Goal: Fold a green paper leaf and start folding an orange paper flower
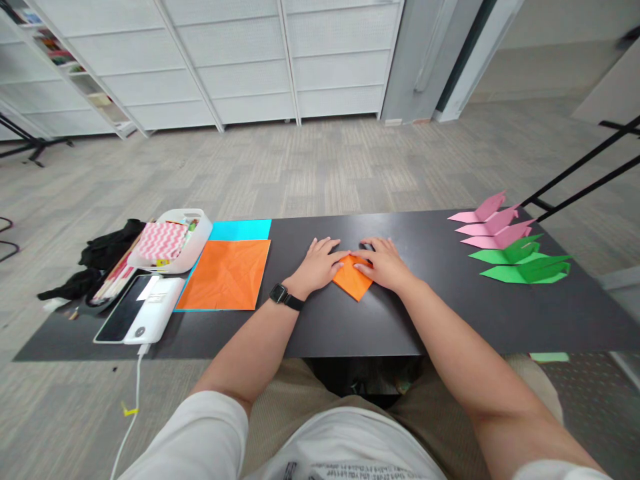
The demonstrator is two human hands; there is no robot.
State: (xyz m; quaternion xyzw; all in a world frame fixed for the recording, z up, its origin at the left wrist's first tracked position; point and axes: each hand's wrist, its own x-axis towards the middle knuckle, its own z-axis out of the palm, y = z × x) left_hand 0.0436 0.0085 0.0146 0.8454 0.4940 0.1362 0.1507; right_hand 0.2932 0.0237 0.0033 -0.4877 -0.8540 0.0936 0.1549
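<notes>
A small piece of orange origami paper (354, 280), folded to a diamond-like shape, lies on the dark table in front of me, one corner pointing at me. My left hand (321, 262) rests at its left edge, fingers spread on the tabletop, with the thumb and index finger touching the paper. From the other side my right hand (383, 263) lies over its upper right part, thumb and index finger pressing on it, the other fingers stretched out. Both hands cover the paper's upper corners. A watch (286, 297) is on my left wrist.
Left on the black table (400, 327) lie orange sheets (225, 275) over blue paper (240, 230). Beyond are a white basket (203, 230), a phone-like slab (120, 313), a white power bank (154, 310) with cable, and black cloth (113, 243). Folded pink birds (495, 223) and green birds (525, 267) line the right.
</notes>
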